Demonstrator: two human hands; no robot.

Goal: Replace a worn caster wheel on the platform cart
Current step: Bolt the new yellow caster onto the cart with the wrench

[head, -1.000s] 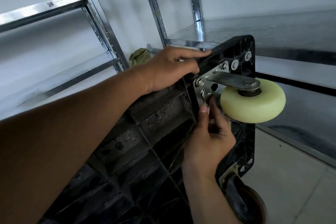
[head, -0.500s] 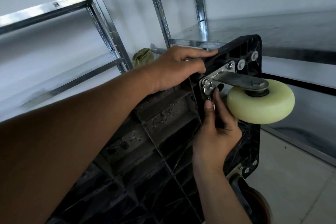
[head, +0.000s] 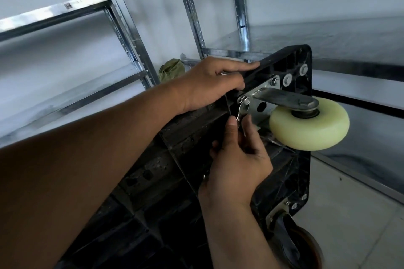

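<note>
The platform cart [head: 290, 172] stands tipped up on one edge, its ribbed black underside facing the camera. The cream caster wheel [head: 309, 125] juts out from the cart's top corner on a grey metal fork [head: 284, 97], whose mounting plate [head: 261, 106] lies flat against the cart just beside the wheel.

The left hand [head: 209, 85] grips the cart's upper edge, above the wheel and off to the side away from it. Its index finger is stretched along the edge and the other fingers are curled over it, the same hold as in both earlier frames.

The right hand [head: 238, 159] is below the plate and beside the wheel. Thumb and fingers pinch the handle of a small metal wrench [head: 241, 110]. The wrench head sits on the bolt [head: 244, 100] at the plate corner farthest from the wheel. A second ago the head was lower on the plate, under that bolt; half a second ago it had reached the bolt with the handle hanging almost straight down. Now the handle's lower end slants away from the wheel, and the thumb has gone that way with it.

Straight below the cream wheel, at the cart's lower corner, a dark caster wheel [head: 303, 247] is near the tiled floor [head: 360, 214]. Behind the cart are a metal shelving rack [head: 122, 22] and a green bundle [head: 171, 70].
</note>
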